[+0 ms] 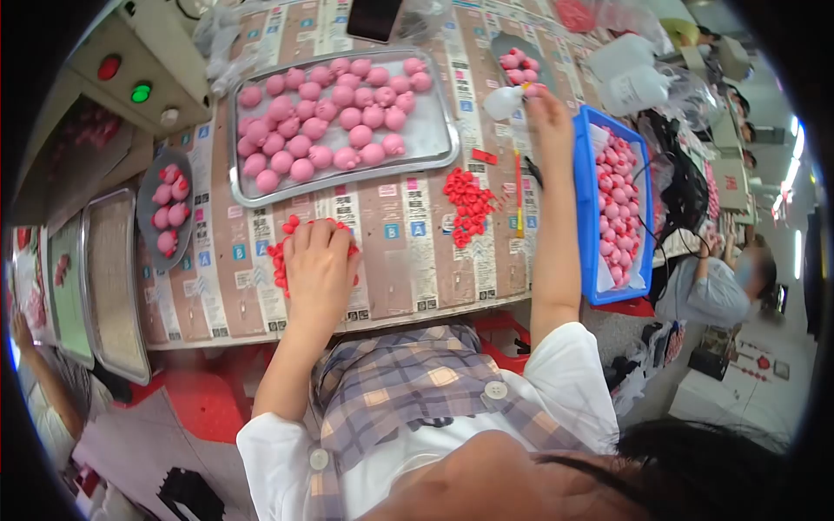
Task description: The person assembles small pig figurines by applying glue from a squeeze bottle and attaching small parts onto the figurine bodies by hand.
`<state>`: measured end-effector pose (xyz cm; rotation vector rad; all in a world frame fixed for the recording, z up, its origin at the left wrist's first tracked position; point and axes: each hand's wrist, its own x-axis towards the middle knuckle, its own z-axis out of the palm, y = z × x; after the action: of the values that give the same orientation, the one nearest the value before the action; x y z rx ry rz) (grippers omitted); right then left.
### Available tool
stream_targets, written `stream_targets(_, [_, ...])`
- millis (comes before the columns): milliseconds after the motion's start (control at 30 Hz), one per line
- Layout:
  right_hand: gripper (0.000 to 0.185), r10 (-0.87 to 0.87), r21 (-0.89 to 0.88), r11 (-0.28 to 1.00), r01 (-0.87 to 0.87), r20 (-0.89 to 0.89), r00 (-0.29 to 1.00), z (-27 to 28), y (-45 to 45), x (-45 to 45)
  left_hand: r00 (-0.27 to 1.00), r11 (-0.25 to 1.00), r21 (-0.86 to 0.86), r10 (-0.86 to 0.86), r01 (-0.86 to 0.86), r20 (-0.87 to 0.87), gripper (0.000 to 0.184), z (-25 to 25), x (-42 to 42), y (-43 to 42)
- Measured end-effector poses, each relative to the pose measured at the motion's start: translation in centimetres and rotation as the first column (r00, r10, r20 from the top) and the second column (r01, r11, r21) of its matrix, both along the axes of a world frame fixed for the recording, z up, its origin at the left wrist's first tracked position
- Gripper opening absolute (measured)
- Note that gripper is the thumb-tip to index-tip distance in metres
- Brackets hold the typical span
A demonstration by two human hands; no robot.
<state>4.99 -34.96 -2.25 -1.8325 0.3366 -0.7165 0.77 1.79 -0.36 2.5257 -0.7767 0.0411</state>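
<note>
My left hand (pixel 320 265) lies palm down over a pile of small red pieces (pixel 280 267), fingers stretched out over them. My right hand (pixel 549 117) reaches to the far right of the table, its fingers closed at the narrow end of a small white bottle (pixel 501 103). The exact grip is blurred. Just beyond it, a dark grey dish (pixel 512 45) carries several pink balls with red parts. A second heap of red pieces (pixel 470 207) lies between my arms, beside a thin orange-and-yellow stick (pixel 519 195).
A metal tray (pixel 347 184) of pink balls stands behind my left hand. On the right is a blue crate (pixel 587 217) of pink-and-red pieces. Another grey dish (pixel 149 208) sits at left, near a machine with buttons (pixel 139 69). A phone (pixel 373 19) lies at the back. Other people sit nearby.
</note>
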Motion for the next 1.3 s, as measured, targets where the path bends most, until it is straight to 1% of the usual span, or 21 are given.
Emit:
stream_targets(67, [0.043, 0.016, 0.007, 1.000, -0.015, -0.111, 0.994, -1.2, 0.8, 0.2, 0.999, 0.999, 0.014, -0.031, 0.031, -0.012, 0.021, 0.1, -0.1, 0.2])
stream_targets(167, [0.048, -0.037, -0.320, 0.947, -0.037, -0.224, 0.974, -2.1, 1.1, 1.2, 0.999, 0.999, 0.028, -0.045, 0.045, -0.007, 0.022, 0.4, -0.4, 0.3])
stream_targets(200, [0.050, -0.064, -0.355, 0.934, -0.041, -0.278, 0.958, -1.8, 1.4, 1.3, 0.998, 0.998, 0.026, -0.054, 0.054, 0.008, 0.022, 0.3, -0.4, 0.3])
stream_targets(233, [0.049, -0.078, -0.359, 0.932, -0.042, -0.312, 0.947, -1.8, 1.4, 1.4, 0.998, 0.998, 0.025, -0.063, 0.063, 0.026, 0.022, 0.3, -0.3, 0.3])
stream_targets(300, [0.045, -0.105, -0.374, 0.926, -0.047, -0.377, 0.920, -1.5, 1.7, 1.5, 0.997, 0.997, -0.002, -0.080, 0.080, -0.009, 0.020, 0.4, -0.2, 0.3])
stream_targets(400, [0.035, 0.132, -0.044, 0.990, -0.137, -0.103, 0.986, -0.7, 4.5, -0.6, 0.995, 0.996, -0.021, -0.092, 0.092, -0.037, 0.020, 0.2, 0.3, 0.3])
stream_targets(467, [0.029, 0.161, -0.051, 0.984, -0.172, -0.162, 0.973, 2.7, 8.6, -3.5, 0.993, 0.994, -0.034, -0.103, 0.102, -0.054, 0.021, 0.1, 0.5, 0.3])
stream_targets(533, [0.030, 0.293, 0.159, 0.947, -0.279, -0.078, 0.953, 0.8, 9.8, -5.6, 0.991, 0.992, -0.065, -0.115, 0.110, -0.074, 0.022, 0.0, 0.7, 0.0])
stream_targets(633, [0.033, 0.413, 0.264, 0.897, -0.355, -0.213, 0.885, 1.2, 12.6, -9.1, 0.991, 0.985, -0.114, -0.133, 0.129, -0.025, 0.020, 0.5, 1.1, -0.4])
stream_targets(700, [0.037, 0.500, 0.402, 0.822, -0.404, -0.167, 0.850, 2.3, 15.3, -10.2, 0.970, 0.964, -0.265, -0.055, -0.010, -0.235, 0.016, 0.1, 0.9, -0.7])
stream_targets(733, [0.038, 0.561, 0.424, 0.783, -0.456, -0.164, 0.811, 2.6, 16.4, -10.8, 0.939, 0.941, -0.325, -0.026, -0.093, -0.342, 0.014, -0.1, 0.8, -0.8])
stream_targets(767, [0.039, 0.620, 0.444, 0.740, -0.505, -0.159, 0.768, 2.8, 17.5, -11.2, 0.881, 0.871, -0.457, -0.062, -0.183, -0.470, 0.011, -0.3, 0.7, -0.9])
stream_targets(833, [0.040, 0.694, 0.388, 0.696, -0.604, -0.150, 0.704, 3.0, 19.4, -11.6, 0.719, 0.663, -0.632, -0.198, -0.402, -0.666, 0.005, -0.5, 0.3, -1.2])
stream_targets(867, [0.041, 0.729, 0.357, 0.669, -0.651, -0.148, 0.668, 3.2, 20.1, -11.5, 0.685, 0.594, -0.663, -0.243, -0.454, -0.687, 0.007, -0.4, 0.1, -1.4])
stream_targets(933, [0.042, 0.735, 0.201, 0.676, -0.709, -0.130, 0.665, 4.1, 20.9, -10.7, 0.618, 0.448, -0.700, -0.341, -0.556, -0.709, 0.014, -0.1, -0.3, -1.7])
stream_targets(967, [0.042, 0.739, 0.120, 0.673, -0.730, -0.122, 0.662, 4.3, 21.1, -10.4, 0.598, 0.451, -0.694, -0.359, -0.561, -0.717, 0.016, -0.3, -0.4, -1.5])
stream_targets(1033, [0.042, 0.719, 0.308, 0.676, -0.669, -0.074, 0.691, 3.6, 21.2, -10.5, 0.556, 0.455, -0.681, -0.395, -0.574, -0.732, 0.021, -1.3, -0.7, -0.9])
stream_targets(1067, [0.042, 0.704, 0.400, 0.665, -0.631, -0.054, 0.708, 3.4, 21.3, -10.5, 0.519, 0.457, -0.670, -0.424, -0.585, -0.742, 0.020, -1.7, -0.8, -0.6])
stream_targets(1167, [0.041, 0.685, 0.367, 0.694, -0.620, -0.070, 0.725, 3.6, 20.3, -10.3, 0.518, 0.466, -0.697, -0.465, -0.546, -0.717, 0.020, -0.7, -1.0, -0.7])
stream_targets(1267, [0.040, 0.671, 0.439, 0.685, -0.581, -0.070, 0.738, 3.6, 19.9, -10.3, 0.528, 0.498, -0.715, -0.483, -0.491, -0.699, 0.021, -0.6, -1.2, -0.7])
stream_targets(1300, [0.040, 0.671, 0.425, 0.690, -0.586, -0.071, 0.738, 3.5, 19.8, -10.3, 0.520, 0.516, -0.711, -0.486, -0.478, -0.702, 0.020, -0.6, -1.1, -0.6])
